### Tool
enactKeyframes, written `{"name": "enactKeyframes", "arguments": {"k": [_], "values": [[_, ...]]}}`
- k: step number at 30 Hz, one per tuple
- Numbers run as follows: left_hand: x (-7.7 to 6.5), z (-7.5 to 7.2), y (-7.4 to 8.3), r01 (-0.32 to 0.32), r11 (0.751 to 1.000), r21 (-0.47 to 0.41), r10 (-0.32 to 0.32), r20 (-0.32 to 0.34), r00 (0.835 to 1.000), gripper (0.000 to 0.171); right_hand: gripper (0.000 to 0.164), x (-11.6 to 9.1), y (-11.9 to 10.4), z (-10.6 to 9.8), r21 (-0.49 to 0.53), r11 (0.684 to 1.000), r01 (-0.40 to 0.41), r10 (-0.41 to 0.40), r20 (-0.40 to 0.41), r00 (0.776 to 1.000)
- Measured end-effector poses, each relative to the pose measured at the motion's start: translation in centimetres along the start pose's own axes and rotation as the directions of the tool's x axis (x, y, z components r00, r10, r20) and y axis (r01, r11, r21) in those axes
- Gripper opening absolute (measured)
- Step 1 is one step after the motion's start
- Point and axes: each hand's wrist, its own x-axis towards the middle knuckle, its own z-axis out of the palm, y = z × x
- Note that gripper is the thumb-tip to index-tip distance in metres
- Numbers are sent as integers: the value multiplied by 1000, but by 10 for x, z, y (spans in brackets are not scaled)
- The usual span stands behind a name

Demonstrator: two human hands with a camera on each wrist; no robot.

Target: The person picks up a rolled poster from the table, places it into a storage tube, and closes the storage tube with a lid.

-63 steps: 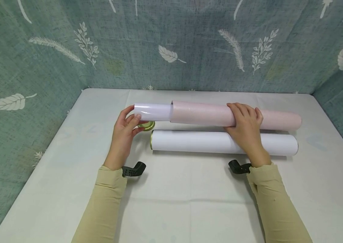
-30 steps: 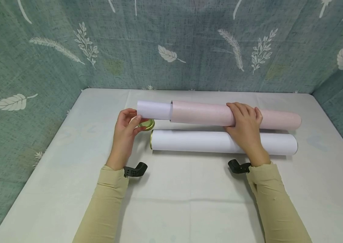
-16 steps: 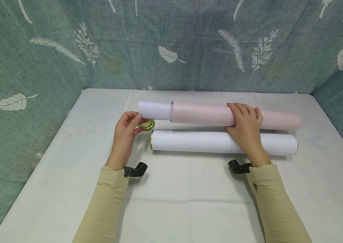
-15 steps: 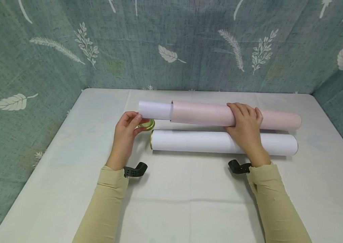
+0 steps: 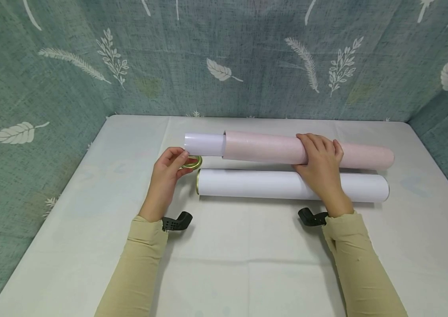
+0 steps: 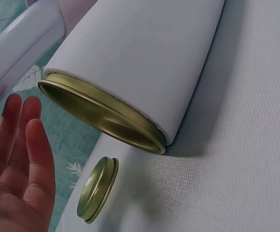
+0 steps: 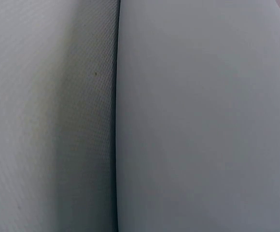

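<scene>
My left hand [image 5: 164, 171] pinches the lower corner of a glossy white paper roll [image 5: 204, 144] between thumb and forefinger. The other fingers [image 6: 39, 154] stand loosely extended below it in the left wrist view. The roll sticks out of the left end of a long pink cardboard tube [image 5: 263, 147], its remaining length hidden inside. Across the middle of that tube, my right hand [image 5: 320, 163] grips from above. A round gold metal lid [image 6: 97, 189] lies partly behind the left fingers. The right wrist view shows no hand, mostly the side of a white tube [image 7: 203, 116].
In front of the pink tube, the white tube lies parallel on the white-covered table [image 5: 224, 273], under my right wrist. Its left end is open, with a gold metal rim [image 6: 101, 111]. A leaf-patterned green-blue curtain [image 5: 247, 57] stands behind and at both sides.
The paper roll has slid rightward, so less of it sticks out of the pink tube. My left hand has moved right with it and slightly down. The right hand has stayed put.
</scene>
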Motion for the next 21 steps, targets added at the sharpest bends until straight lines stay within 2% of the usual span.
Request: {"name": "enactKeyframes", "arguments": {"k": [4, 11, 16, 21], "values": [[2, -1, -2, 11, 1000, 7, -11, 9, 1000, 25, 70, 0, 0, 0, -2, 1000, 0, 0, 2, 1000], [10, -7, -17, 3, 1000, 26, -3, 4, 1000, 31, 70, 0, 1, -1, -4, 1000, 4, -4, 3, 1000], [11, -8, -22, -2, 996, 92, 2, -6, 1000, 31, 69, 1, 0, -1, 0, 1000, 0, 0, 13, 1000], [11, -6, -20, 2, 990, 140, -4, 9, 1000, 33, 70, 0, 0, -1, -2, 1000, -1, 1, 11, 1000]]}}
